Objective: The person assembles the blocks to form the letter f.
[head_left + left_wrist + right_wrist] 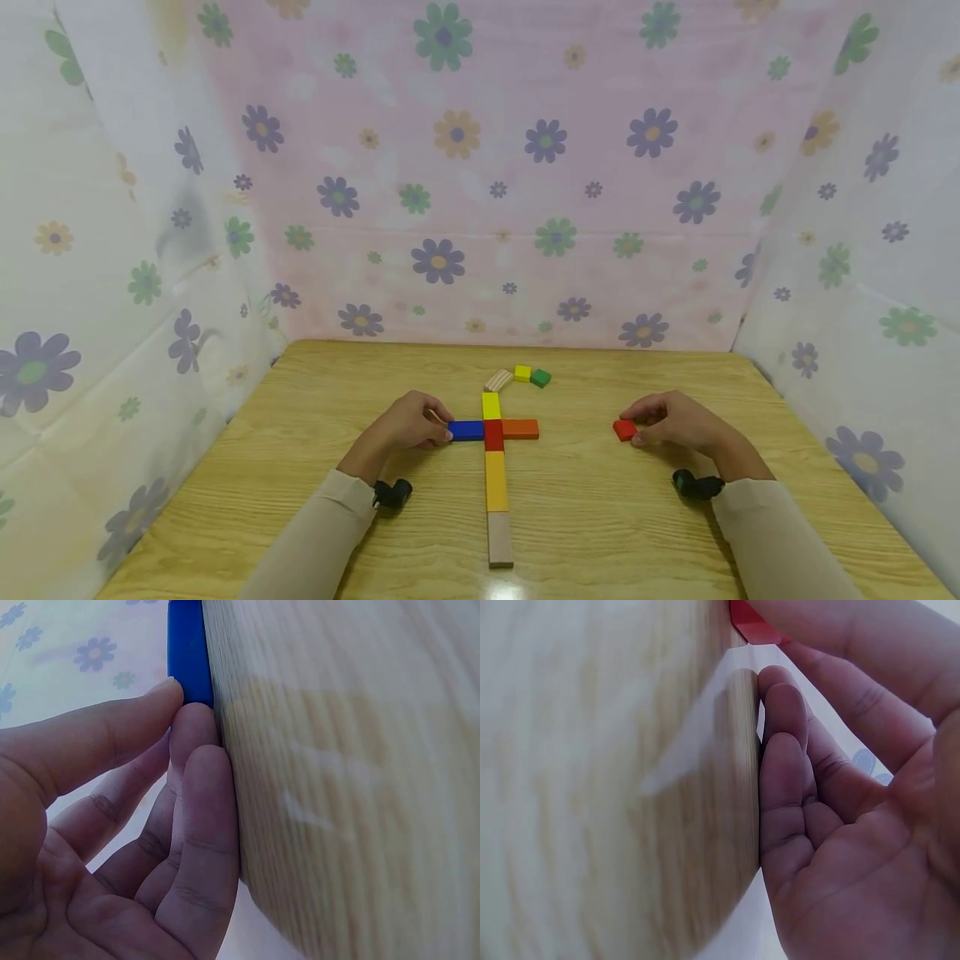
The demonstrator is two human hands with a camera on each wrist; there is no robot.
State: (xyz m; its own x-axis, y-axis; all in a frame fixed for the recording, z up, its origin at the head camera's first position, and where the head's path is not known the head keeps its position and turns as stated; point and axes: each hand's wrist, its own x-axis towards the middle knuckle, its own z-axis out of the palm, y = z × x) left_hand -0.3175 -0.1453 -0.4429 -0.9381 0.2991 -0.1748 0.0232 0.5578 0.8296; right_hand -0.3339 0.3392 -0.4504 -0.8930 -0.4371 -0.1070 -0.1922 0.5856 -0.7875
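Note:
Wooden blocks form a cross on the table. At its centre is a dark red block (493, 435), with an orange block (521, 429) on the right and a short yellow block (491, 406) above. Below it run a long yellow block (497, 481) and a plain wood block (500, 538). My left hand (412, 422) pinches the outer end of the blue block (467, 430), which meets the centre from the left. Well to the right, my right hand (675, 422) holds a small red block (624, 430) between thumb and finger, low at the tabletop.
Behind the cross lie a striped wood piece (498, 381), a yellow cube (522, 373) and a green block (541, 378). The wood-grain table (315, 517) ends at a flowered cloth (517, 167) at the back, with cloth on both sides.

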